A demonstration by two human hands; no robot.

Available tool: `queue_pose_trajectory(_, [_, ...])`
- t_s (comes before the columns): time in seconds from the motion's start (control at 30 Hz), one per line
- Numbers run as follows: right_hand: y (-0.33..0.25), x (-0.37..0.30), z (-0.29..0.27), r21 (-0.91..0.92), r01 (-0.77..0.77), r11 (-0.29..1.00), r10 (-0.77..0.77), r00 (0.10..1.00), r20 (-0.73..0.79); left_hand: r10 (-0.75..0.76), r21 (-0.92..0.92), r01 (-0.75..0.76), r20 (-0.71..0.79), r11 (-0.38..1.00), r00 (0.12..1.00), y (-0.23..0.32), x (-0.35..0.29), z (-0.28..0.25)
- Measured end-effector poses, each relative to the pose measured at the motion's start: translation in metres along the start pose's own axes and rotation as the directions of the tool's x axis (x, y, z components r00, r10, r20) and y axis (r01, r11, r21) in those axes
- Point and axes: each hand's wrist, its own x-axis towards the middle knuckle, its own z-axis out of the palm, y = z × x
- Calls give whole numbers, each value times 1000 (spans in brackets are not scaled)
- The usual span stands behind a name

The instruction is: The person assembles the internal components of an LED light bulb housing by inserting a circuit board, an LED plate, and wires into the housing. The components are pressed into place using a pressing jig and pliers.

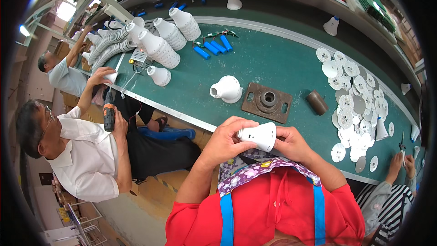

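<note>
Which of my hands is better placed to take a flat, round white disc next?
Probably your right hand, nearer the flat, round white discs, while your left hand grips the narrow end of the white, flared plastic cone.

White flared housing (260, 137) | dark side slot, small holes near wide rim | lies sideways, neck leftward | held at worktop's (195, 95) near edge

Reach from your right hand (295, 143).
Ahead, the metal plate (267, 110) blocks you; right of it, bare green bench (299, 117) gives you passage to the brown cylinder (317, 102), then piled discs (347, 102).
</note>
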Motion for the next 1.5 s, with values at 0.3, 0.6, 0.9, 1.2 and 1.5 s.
queue_pose_trajectory(0.3, [4, -1, 0, 115, -63, 991, 65, 998, -7, -17, 23, 17, -5, 1000, 1000, 0, -1, 0])
queue_pose_trajectory(0.6, [3, -1, -1, 121, -125, 985, 125, 992, 11, -25, -52, 26, 18, 998, 1000, -7, 0, -1])
queue_pose_trajectory(0.9, [2, 2, 0, 78, 23, 997, -24, 1000, 14, -23, -35, 23, -2, 999, 1000, -2, 0, 0])
queue_pose_trajectory(1.2, [-2, -4, -6, 188, -67, 980, 49, 994, 101, -30, 75, 34, -54, 997, 998, 4, -1, 1])
queue_pose_trajectory(1.5, [-15, 3, 5, 66, 36, 997, -28, 993, -111, 132, -200, -203, -320, 958, 938, -6, -6, 23])
